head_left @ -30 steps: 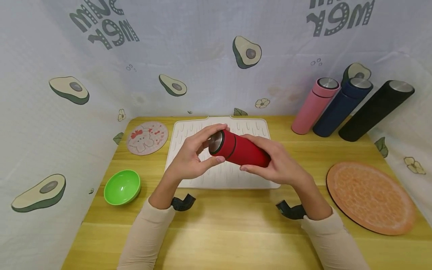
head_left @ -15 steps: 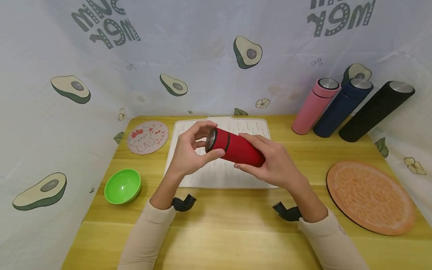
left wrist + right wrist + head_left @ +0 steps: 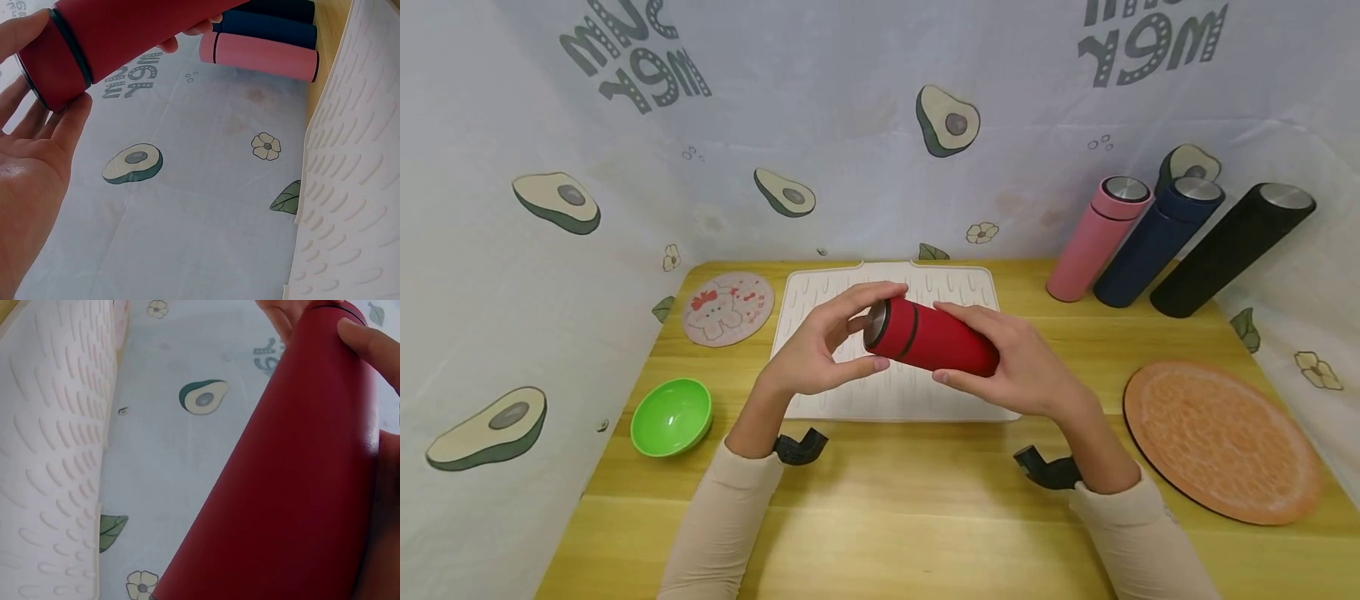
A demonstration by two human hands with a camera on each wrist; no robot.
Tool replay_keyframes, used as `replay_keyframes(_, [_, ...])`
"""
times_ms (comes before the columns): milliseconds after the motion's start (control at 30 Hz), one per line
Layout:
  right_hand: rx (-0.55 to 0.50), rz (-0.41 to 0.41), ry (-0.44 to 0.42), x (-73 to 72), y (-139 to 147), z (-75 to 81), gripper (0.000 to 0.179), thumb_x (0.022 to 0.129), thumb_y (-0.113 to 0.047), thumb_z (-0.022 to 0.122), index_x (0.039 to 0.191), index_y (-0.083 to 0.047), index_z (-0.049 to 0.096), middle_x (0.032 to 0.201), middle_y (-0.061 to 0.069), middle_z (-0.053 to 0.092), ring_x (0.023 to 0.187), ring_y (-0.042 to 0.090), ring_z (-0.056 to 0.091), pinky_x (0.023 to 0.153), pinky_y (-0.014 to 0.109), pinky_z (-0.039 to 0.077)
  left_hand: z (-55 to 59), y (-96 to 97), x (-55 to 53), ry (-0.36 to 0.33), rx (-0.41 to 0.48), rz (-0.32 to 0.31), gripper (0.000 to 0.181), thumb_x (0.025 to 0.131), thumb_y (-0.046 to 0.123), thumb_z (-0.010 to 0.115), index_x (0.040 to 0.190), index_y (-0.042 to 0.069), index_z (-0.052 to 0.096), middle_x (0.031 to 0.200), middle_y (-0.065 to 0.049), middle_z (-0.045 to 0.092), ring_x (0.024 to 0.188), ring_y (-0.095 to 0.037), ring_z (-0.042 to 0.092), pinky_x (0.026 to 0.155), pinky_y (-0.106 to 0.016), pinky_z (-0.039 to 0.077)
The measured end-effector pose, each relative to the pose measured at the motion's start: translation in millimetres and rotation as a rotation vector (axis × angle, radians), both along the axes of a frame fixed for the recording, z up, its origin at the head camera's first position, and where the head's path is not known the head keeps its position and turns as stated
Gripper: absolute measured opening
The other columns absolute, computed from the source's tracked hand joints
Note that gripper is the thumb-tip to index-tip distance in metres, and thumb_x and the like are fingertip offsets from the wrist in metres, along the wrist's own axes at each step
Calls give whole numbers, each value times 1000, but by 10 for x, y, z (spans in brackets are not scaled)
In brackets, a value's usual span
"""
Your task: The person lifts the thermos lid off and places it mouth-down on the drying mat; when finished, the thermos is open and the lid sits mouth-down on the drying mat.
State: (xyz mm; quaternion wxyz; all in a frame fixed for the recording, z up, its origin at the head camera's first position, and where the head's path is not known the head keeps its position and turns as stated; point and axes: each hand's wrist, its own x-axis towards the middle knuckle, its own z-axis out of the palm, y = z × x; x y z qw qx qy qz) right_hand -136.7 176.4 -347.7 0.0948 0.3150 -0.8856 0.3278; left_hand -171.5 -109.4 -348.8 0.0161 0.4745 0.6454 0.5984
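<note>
Red bottle (image 3: 946, 342) held tilted above white mat (image 3: 887, 402); right hand (image 3: 1022, 362) wraps its body, apparently to steady it, leaving the cap (image 3: 896, 328) exposed for left hand (image 3: 812, 346), thumb and fingers curved around it.

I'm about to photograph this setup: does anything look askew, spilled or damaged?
Nothing stands out. The red flask is tilted, but the right hand grips it and the left hand is at its lid. The pink flask, blue flask, black flask and green bowl sit upright; no spill or damage shows.
</note>
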Motion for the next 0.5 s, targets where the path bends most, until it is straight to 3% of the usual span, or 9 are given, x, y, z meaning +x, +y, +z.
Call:
replay_keyframes(267, [-20, 50, -29, -26, 60, 8, 73, 80, -31, 88, 145, -21, 58, 129, 1, 69, 102, 16, 65, 74, 33, 61, -5, -1, 12, -19, 4, 29, 74, 77, -14, 82, 144, -5, 52, 144, -27, 53, 133, -30, 52, 105, -46, 56])
replay_keyframes(500, [-35, 86, 0, -50, 84, -5, 72, 78, -31, 91, 143, -22, 61, 126, -1, 71, 99, 14, 66, 74, 31, 60, -10, 12, 53, -8, -6, 116, 71, 74, -8, 88, 139, 2, 60, 138, -14, 63, 123, -26, 60, 96, -42, 60])
